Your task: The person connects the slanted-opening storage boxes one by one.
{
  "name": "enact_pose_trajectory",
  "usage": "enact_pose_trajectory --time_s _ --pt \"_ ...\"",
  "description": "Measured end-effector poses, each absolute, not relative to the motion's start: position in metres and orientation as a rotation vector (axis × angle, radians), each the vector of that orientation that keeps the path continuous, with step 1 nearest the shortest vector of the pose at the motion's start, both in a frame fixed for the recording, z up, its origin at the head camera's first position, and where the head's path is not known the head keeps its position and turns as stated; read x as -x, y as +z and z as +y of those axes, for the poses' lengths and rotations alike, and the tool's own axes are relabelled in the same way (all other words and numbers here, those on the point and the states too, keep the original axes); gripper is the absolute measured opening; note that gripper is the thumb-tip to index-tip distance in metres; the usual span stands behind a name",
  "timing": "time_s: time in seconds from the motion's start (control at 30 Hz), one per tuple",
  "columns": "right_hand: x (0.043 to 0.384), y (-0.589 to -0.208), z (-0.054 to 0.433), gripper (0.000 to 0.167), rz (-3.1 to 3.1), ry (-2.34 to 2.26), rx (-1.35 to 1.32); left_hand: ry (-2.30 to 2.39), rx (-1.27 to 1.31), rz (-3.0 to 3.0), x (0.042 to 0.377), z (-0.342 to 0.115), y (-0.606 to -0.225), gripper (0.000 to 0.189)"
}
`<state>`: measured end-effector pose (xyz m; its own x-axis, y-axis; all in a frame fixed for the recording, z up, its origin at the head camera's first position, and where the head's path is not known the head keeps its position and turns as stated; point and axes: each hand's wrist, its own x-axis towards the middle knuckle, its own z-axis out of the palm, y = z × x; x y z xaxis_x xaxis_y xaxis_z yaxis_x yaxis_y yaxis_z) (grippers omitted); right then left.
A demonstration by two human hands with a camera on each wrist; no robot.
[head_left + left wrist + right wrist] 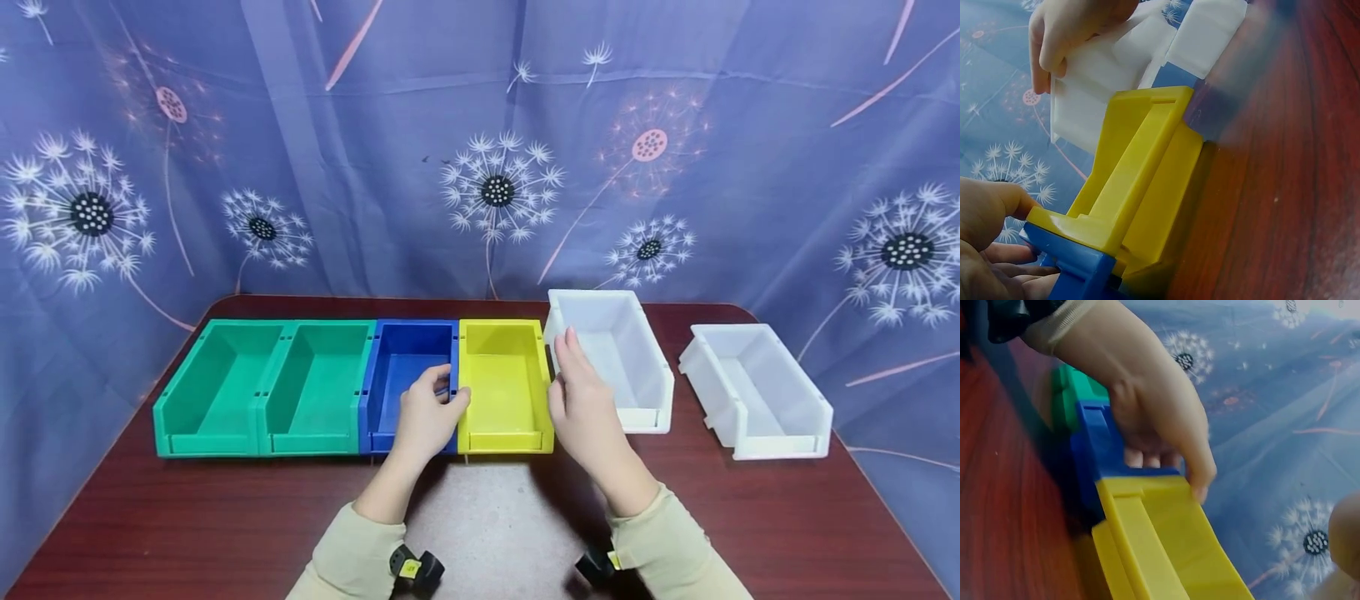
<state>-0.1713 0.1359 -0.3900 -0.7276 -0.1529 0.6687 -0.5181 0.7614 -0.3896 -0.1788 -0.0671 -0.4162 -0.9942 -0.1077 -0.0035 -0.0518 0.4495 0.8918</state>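
Observation:
My left hand (429, 417) pinches the walls where the blue bin (397, 442) and the yellow bin (506, 442) meet. Its thumb lies on the yellow side and its fingers reach down inside the blue one, as the right wrist view shows. Between the yellow bin and a tall white bin (645, 417), my right hand (588, 412) is held with its fingers straight, overlapping the white bin's left wall. That hand (1075, 37) appears over the white bin (1085, 112) in the left wrist view too. Only a blurred part of it enters the right wrist view.
Two green bins (208, 446) (311, 446) adjoin the blue bin on its left, making one row. A second white bin (783, 447) stands apart at the right. All rest on a dark red wooden table (750, 517), with a blue dandelion-print curtain (375, 167) behind.

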Motion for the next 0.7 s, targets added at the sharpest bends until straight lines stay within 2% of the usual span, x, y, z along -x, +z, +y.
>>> enact_pose_trajectory --time_s 0.7 --pt "0.16 -0.38 0.126 0.048 -2.569 0.674 -0.342 -1.612 -0.131 -2.626 0.179 -0.068 -0.414 0.05"
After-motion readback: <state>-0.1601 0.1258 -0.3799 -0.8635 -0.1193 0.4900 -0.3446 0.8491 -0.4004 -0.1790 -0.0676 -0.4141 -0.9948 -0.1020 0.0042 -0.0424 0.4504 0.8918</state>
